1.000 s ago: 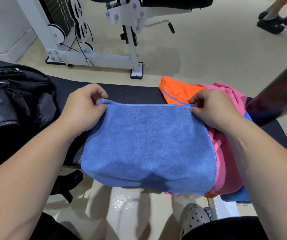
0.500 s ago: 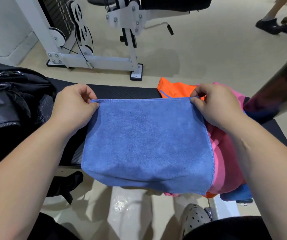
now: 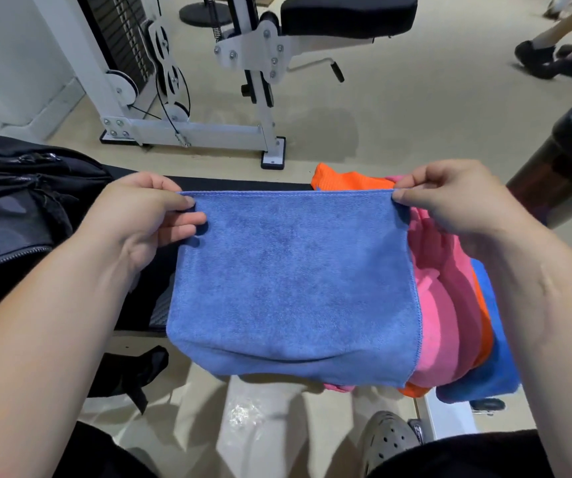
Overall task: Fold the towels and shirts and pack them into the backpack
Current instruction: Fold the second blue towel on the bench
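Left hand pinches the top left corner of the blue towel; right hand pinches the top right corner. Top hem is stretched taut between them, and the doubled lower fold drapes past the near edge of the bench. Backpack lies just left of the left hand. Pink cloth and orange cloth are heaped beneath the right hand.

On bench: backpack left, towel centre, clothes right
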Demonstrator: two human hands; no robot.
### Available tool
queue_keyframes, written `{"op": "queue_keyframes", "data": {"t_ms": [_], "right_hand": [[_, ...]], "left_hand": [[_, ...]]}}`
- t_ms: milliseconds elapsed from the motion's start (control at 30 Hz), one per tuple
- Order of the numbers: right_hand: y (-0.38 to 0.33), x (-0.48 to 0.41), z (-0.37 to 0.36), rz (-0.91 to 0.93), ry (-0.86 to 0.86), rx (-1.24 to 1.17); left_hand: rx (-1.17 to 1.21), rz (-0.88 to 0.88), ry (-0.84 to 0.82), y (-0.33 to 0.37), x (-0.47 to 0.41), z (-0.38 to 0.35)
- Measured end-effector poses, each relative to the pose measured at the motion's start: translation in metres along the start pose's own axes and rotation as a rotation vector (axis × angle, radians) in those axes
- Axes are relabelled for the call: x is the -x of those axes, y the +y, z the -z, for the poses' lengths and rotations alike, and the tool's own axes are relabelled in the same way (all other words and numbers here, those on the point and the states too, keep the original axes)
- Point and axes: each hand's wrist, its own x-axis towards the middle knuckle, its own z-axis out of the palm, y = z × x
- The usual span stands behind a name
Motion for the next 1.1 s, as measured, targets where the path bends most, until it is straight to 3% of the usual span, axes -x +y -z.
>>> {"op": "queue_keyframes", "data": {"t_ms": [133, 233, 500, 700, 867, 967, 1100], "right_hand": [[-0.010, 0.009, 0.002, -0.117, -0.074, -0.211], [-0.007, 0.010, -0.002, -0.156, -0.034, -0.318], [-0.005, -0.022, -0.019, -0.039, 0.105, -0.355], [-0.030, -0.046, -0.008, 0.200, 0.204, -0.210], [-0.022, -0.017, 0.005, 0.338, 0.145, 0.069], [-0.011, 0.022, 0.010, 0.387, 0.089, 0.346], [0.001, 0.076, 0.008, 0.415, -0.022, 0.507]], "left_hand": [[0.079, 0.008, -0.015, 0.000, 0.006, 0.002], [0.117, -0.038, -0.005, -0.004, 0.007, 0.000], [0.088, -0.192, 0.067, 0.013, -0.015, -0.023], [0.046, -0.376, 0.149, 0.051, -0.029, -0.030], [-0.107, -0.438, 0.101, 0.032, -0.008, -0.021], [-0.382, -0.492, 0.088, 0.009, 0.009, -0.004], [-0.724, -0.519, 0.014, -0.018, 0.033, 0.024]]}}
